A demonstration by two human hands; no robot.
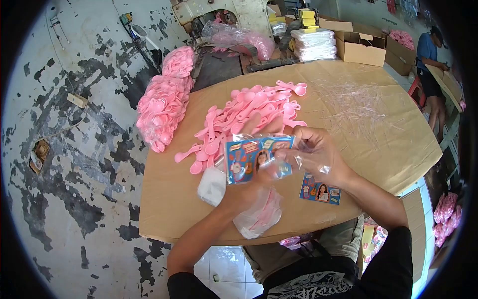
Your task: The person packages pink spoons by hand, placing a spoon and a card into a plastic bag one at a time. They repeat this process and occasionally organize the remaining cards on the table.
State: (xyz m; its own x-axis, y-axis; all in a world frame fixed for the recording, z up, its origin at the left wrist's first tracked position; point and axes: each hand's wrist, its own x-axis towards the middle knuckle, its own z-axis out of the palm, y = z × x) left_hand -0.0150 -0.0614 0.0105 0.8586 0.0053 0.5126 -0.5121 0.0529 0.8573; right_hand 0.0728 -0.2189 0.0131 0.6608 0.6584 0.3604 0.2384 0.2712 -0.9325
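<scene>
"Why do you have the picture card [249, 158] raised like this, between both hands?"

"Perhaps so that its printed face is turned toward you. Your left hand [250, 187] comes up from the near left and lies mostly behind the card, likely backing it. Your right hand [322, 149] comes in from the right, where the clear plastic [314, 162] sticks out past the card's edge."

"And how do your fingers stand?"

"Your right ones are narrow, pinching the plastic by the card's right side. Your left ones reach up behind the card, past its far edge, and look spread; they are blurred, so I cannot tell whether they grip it. I cannot tell, either, whether the card is fully inside the plastic."

"What lies around your hands?"

"The loose pink spoons [247, 107] are heaped on the counter [167, 209] just beyond the card, probably set there to be within your easy reach. A second card [321, 193] lies flat, face up, just to the near side of your right hand. Thin clear plastic pieces [358, 109] are spread at the far right, apart from the spoons, perhaps so they don't mix. A whitish packet [211, 186] sits left of your left hand, and a plastic bag [256, 219] lies by that wrist."
</scene>
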